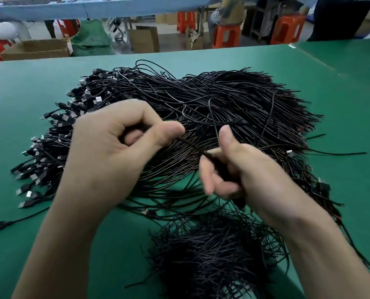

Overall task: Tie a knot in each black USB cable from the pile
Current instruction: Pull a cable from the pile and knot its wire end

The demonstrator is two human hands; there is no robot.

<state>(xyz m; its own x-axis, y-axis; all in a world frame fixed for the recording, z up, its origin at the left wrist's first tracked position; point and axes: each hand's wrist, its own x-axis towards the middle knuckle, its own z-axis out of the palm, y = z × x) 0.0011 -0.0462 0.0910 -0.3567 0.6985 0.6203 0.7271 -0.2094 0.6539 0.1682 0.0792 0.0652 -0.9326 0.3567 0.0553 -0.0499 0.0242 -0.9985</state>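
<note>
Cable point(192, 145) btwn L hand point(115, 152), R hand point(246, 175)

The flat green-covered counter point(341, 93) ran back to an aisle. Beyond its far edge, an open brown cardboard box point(39, 49) sat on the floor at the left, just beside a bulging green sack point(91, 39). Another brown cardboard box point(144, 39) stood near the middle. A person point(227, 11) sat on an orange plastic stool point(226, 35), with a second orange stool point(286, 29) to the right. Behind them stretched a long table with a light blue cover point(93, 7).
</note>
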